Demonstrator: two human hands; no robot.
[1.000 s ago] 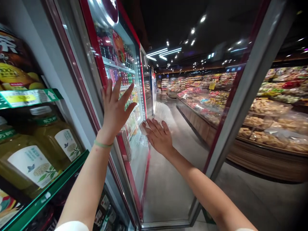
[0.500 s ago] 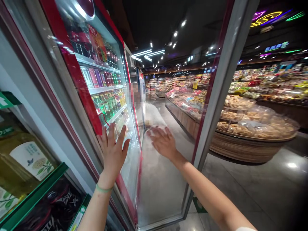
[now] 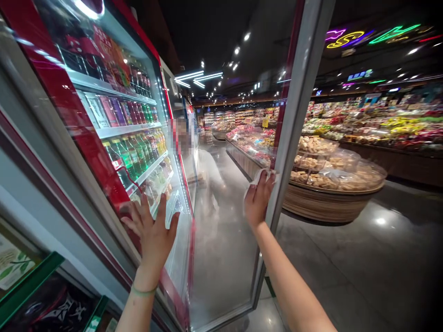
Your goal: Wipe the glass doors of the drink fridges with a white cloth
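My left hand point(image 3: 150, 233) has its fingers spread, palm toward the glass door point(image 3: 224, 272) of an upright drinks cooler. It holds nothing; a green band circles its wrist. Farther right, near the door's grey metal frame point(image 3: 294, 106), my right hand point(image 3: 259, 200) presses a thin white cloth point(image 3: 269, 174) to the glass. The fingers lie over the cloth, which shows above and beside them. Whether the left palm actually touches the glass cannot be told. The door stands swung open.
Bottles point(image 3: 133, 154) and cans fill lit shelves in a red-framed cooler point(image 3: 81, 143). A pale, blurred person point(image 3: 207, 168) shows in the glass. At lower left is a green shelf edge point(image 3: 31, 286). A round wooden display stand point(image 3: 321, 203) holds packed snacks at right.
My right hand has moved right across the glass toward the door frame, and the white cloth under it now shows clearly. My left hand stays spread by the glass. The view has shifted right.
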